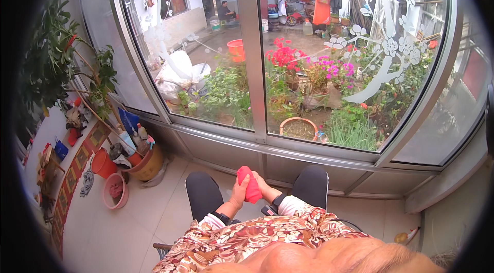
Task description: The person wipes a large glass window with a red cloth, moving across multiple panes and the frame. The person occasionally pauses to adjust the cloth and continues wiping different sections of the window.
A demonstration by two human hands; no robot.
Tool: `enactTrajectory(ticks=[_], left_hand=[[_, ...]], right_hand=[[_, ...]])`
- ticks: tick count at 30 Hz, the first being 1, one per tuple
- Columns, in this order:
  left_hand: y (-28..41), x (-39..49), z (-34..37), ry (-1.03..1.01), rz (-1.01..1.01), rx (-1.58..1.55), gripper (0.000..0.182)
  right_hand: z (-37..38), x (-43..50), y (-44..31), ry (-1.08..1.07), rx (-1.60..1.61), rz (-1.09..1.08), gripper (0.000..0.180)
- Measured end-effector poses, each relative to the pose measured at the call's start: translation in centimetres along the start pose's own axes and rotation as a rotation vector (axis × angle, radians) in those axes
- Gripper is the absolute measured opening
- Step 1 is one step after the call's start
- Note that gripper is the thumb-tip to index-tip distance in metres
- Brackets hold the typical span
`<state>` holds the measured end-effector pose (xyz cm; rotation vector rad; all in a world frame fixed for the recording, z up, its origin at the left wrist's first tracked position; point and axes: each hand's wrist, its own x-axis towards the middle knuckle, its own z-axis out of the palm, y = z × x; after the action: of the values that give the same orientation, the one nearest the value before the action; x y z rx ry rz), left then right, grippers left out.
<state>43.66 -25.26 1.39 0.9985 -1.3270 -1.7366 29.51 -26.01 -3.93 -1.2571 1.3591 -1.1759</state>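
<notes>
A red cloth (pixel 249 185), bundled into a small roll, is held between both hands above the gap between my knees. My left hand (pixel 240 192) lies along the left side of the cloth, its thumb pressed on it. From the other side my right hand (pixel 263 185) wraps the cloth, its fingers partly hidden behind it. Dark bands are on both wrists. Just below the right wrist lies a small dark object (pixel 269 210), too small to name.
Ahead stands a metal-framed sliding window (pixel 260 91); beyond it are potted flowers and a seated person. At the left are a large plant pot (pixel 148 163), a red bucket (pixel 103 163), a pink basin (pixel 115 191) with cloth, and a patterned runner (pixel 73 180).
</notes>
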Motion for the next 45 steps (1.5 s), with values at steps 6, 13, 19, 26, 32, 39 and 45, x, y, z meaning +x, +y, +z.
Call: enactTrajectory(ticks=[6,13,19,26,32,39,45], left_hand=[[3.9,0.6,3.7,-0.022,0.022,-0.057,0.066],[23.9,10.0,-0.5,0.39,0.814,0.763,0.084],[44.0,14.5,1.0,0.518,1.003,1.012,0.083],[63.4,18.2,8.7,0.868,1.502,0.859,0.074],[62.2,19.5,13.1,0.988,1.681,0.911,0.056],[51.2,16.8,10.6,0.594,1.753,1.141,0.067],[49.3,16.3,7.5,0.523,1.667,1.402,0.074]], right_hand=[[-3.7,-2.8,0.7,0.38,0.527,0.294,0.071],[-5.2,-6.4,-3.7,0.17,0.459,0.42,0.047],[-4.8,-6.6,-4.4,0.026,0.333,0.416,0.049],[-4.2,-6.0,-4.2,-0.107,0.089,0.41,0.05],[-3.7,-5.6,-3.8,-0.202,-0.072,0.368,0.044],[-3.7,-6.4,-4.3,-0.256,-0.313,0.276,0.044],[-3.3,-6.0,-4.0,-0.368,-0.426,0.3,0.045]])
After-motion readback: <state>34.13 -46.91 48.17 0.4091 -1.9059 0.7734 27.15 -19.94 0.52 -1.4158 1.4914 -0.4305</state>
